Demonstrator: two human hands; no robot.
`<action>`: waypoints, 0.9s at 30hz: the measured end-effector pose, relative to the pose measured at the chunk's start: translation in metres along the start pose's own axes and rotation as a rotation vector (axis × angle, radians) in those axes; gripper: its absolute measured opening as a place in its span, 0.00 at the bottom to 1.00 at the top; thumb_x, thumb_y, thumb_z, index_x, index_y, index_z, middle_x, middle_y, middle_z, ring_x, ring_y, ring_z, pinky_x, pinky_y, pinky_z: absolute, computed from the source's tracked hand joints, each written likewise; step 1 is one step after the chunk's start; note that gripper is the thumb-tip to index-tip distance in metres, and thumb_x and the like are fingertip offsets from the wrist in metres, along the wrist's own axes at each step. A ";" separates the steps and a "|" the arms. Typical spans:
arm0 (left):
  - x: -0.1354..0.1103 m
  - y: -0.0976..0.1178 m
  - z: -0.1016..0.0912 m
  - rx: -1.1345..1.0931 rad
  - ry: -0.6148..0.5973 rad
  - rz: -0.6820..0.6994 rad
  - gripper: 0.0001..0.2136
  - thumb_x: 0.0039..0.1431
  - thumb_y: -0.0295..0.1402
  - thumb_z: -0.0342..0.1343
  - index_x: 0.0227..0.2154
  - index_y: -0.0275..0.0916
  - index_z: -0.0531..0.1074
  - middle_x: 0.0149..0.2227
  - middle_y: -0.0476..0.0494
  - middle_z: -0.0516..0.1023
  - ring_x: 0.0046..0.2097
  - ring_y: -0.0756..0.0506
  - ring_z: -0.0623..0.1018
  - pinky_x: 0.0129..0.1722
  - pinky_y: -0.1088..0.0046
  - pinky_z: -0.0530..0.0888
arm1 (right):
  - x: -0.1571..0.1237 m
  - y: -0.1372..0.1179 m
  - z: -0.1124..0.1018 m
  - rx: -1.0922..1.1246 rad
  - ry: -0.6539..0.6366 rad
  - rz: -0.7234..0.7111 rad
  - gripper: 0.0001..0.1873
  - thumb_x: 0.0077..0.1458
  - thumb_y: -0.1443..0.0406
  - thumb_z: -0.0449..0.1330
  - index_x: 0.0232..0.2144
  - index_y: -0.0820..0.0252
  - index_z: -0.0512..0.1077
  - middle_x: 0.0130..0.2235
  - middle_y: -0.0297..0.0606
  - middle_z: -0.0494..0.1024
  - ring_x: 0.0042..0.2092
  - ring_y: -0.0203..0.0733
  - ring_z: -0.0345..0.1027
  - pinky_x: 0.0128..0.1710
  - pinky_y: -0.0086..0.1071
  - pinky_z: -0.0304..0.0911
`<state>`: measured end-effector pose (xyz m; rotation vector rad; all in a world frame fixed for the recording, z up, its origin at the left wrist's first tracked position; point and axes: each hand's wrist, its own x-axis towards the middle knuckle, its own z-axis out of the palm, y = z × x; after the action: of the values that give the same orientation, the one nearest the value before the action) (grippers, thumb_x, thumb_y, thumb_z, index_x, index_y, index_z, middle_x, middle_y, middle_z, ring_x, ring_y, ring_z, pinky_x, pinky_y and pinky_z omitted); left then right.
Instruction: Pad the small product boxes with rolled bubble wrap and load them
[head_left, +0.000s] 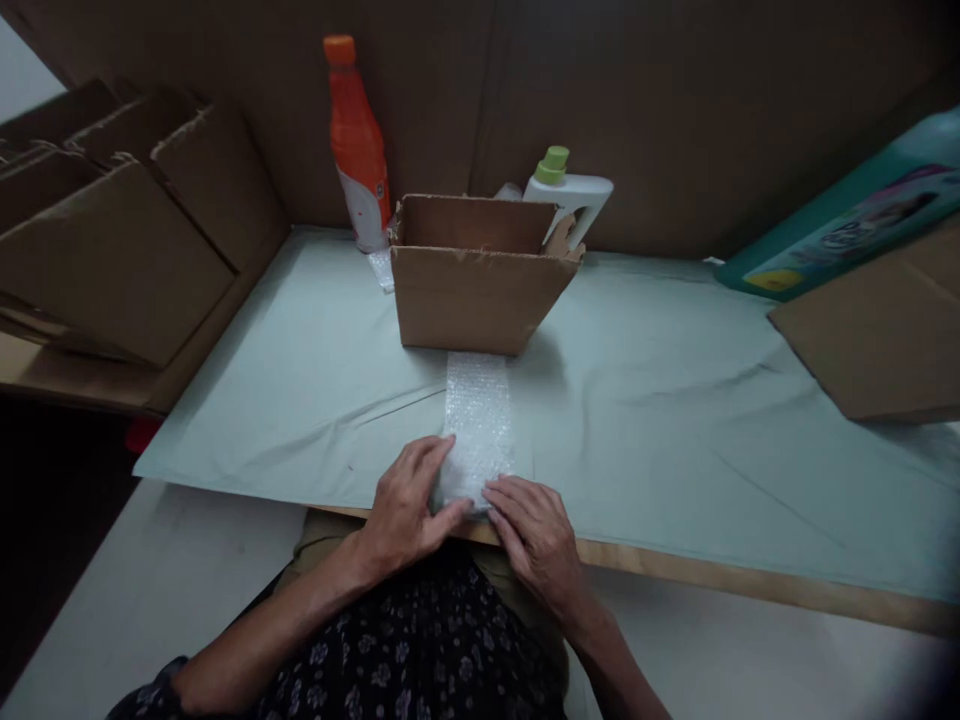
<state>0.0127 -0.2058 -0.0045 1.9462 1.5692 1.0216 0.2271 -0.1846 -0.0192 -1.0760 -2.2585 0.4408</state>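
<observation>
There is one strip of bubble wrap (478, 420) on the table, running from the person's edge straight out toward 12 o'clock until its far end meets the foot of the single open cardboard box (472, 295). Both hands are on its near end. The left hand (409, 500) is half curled, fingers bent over the strip's left edge and thumb tucked against the end. The right hand (534, 530) lies flatter, fingers together and pressing on the near right corner. The two hands almost touch.

I count three bottles. An orange bottle (358, 150) with an orange cap stands at 11 o'clock, just behind the box's left corner; its white label is too small to read. A white bottle (568, 195) with a green cap and a handle stands at 1 o'clock behind the box. A teal bottle (847, 225) lies tilted at 2 o'clock, its label colourful but unreadable.

A pale green cover (675, 400) is spread over the tabletop. Several flat cartons (112, 240) lean stacked at 10 o'clock, and one cardboard sheet (877, 340) lies at 3 o'clock.
</observation>
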 end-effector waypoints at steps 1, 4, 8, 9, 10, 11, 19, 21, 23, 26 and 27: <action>-0.003 0.001 -0.003 0.008 -0.025 0.080 0.27 0.61 0.38 0.60 0.63 0.42 0.64 0.57 0.34 0.73 0.58 0.37 0.74 0.56 0.56 0.73 | 0.004 -0.001 -0.001 0.035 -0.013 0.014 0.13 0.66 0.67 0.54 0.46 0.53 0.78 0.43 0.40 0.84 0.47 0.48 0.77 0.48 0.47 0.70; -0.009 0.001 -0.005 0.029 -0.102 0.142 0.18 0.65 0.32 0.55 0.57 0.41 0.70 0.48 0.37 0.79 0.51 0.39 0.77 0.51 0.57 0.75 | 0.013 -0.005 -0.004 0.145 -0.060 0.095 0.13 0.67 0.64 0.54 0.45 0.54 0.78 0.39 0.40 0.84 0.40 0.46 0.78 0.42 0.43 0.72; -0.006 -0.005 -0.002 -0.002 -0.105 0.009 0.17 0.66 0.28 0.51 0.56 0.39 0.71 0.42 0.39 0.82 0.42 0.42 0.79 0.45 0.60 0.76 | 0.013 -0.006 -0.005 0.267 -0.096 0.231 0.16 0.64 0.60 0.58 0.52 0.54 0.76 0.47 0.42 0.84 0.47 0.48 0.78 0.48 0.43 0.74; -0.004 -0.006 -0.001 -0.023 -0.107 -0.014 0.17 0.65 0.28 0.51 0.56 0.39 0.71 0.43 0.39 0.82 0.43 0.42 0.79 0.46 0.61 0.76 | 0.011 -0.006 -0.004 0.286 -0.093 0.261 0.19 0.63 0.59 0.60 0.54 0.54 0.75 0.48 0.42 0.83 0.48 0.49 0.78 0.49 0.43 0.74; -0.003 -0.007 -0.001 -0.046 -0.107 -0.032 0.18 0.65 0.28 0.51 0.57 0.39 0.70 0.45 0.38 0.81 0.44 0.42 0.79 0.47 0.61 0.76 | 0.009 -0.005 -0.004 0.302 -0.090 0.285 0.21 0.62 0.58 0.61 0.56 0.54 0.73 0.49 0.43 0.83 0.49 0.49 0.78 0.49 0.42 0.75; -0.002 -0.007 -0.001 -0.072 -0.103 -0.044 0.18 0.65 0.28 0.51 0.57 0.39 0.70 0.47 0.38 0.81 0.45 0.42 0.79 0.47 0.62 0.76 | 0.007 -0.004 -0.004 0.315 -0.082 0.305 0.23 0.61 0.58 0.61 0.57 0.54 0.72 0.49 0.43 0.83 0.48 0.48 0.79 0.48 0.42 0.75; -0.010 -0.008 -0.002 -0.133 -0.026 -0.039 0.17 0.63 0.30 0.56 0.55 0.39 0.70 0.47 0.38 0.79 0.48 0.41 0.77 0.48 0.63 0.76 | 0.006 -0.009 0.002 0.340 -0.041 0.344 0.23 0.63 0.61 0.58 0.60 0.57 0.69 0.47 0.44 0.83 0.48 0.47 0.79 0.50 0.41 0.75; -0.011 -0.007 -0.001 -0.142 -0.021 -0.033 0.16 0.64 0.29 0.54 0.54 0.38 0.71 0.44 0.39 0.80 0.45 0.42 0.77 0.45 0.64 0.76 | 0.007 -0.009 0.008 0.304 -0.029 0.313 0.23 0.64 0.62 0.57 0.60 0.56 0.69 0.48 0.44 0.82 0.49 0.47 0.78 0.50 0.43 0.75; -0.010 -0.005 0.000 -0.153 -0.012 -0.028 0.15 0.64 0.28 0.53 0.53 0.37 0.71 0.43 0.39 0.80 0.43 0.43 0.77 0.44 0.64 0.76 | 0.008 -0.008 0.012 0.240 0.004 0.250 0.21 0.65 0.62 0.56 0.59 0.55 0.70 0.49 0.43 0.82 0.48 0.47 0.78 0.50 0.43 0.75; -0.005 -0.003 0.000 -0.156 0.005 -0.064 0.15 0.65 0.26 0.52 0.53 0.36 0.72 0.43 0.39 0.81 0.43 0.43 0.79 0.44 0.65 0.77 | 0.007 -0.009 0.011 0.082 0.117 0.136 0.19 0.65 0.64 0.58 0.58 0.55 0.71 0.50 0.44 0.81 0.49 0.48 0.77 0.49 0.44 0.73; -0.003 -0.004 0.000 -0.151 0.010 -0.080 0.16 0.64 0.26 0.52 0.54 0.37 0.72 0.44 0.39 0.81 0.43 0.43 0.79 0.45 0.65 0.78 | 0.006 -0.010 0.008 0.021 0.163 0.096 0.19 0.64 0.65 0.59 0.57 0.55 0.71 0.50 0.44 0.81 0.49 0.49 0.76 0.49 0.44 0.72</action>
<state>0.0098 -0.2076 -0.0079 1.7655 1.5159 1.0847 0.2132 -0.1860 -0.0178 -1.1701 -2.0624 0.3999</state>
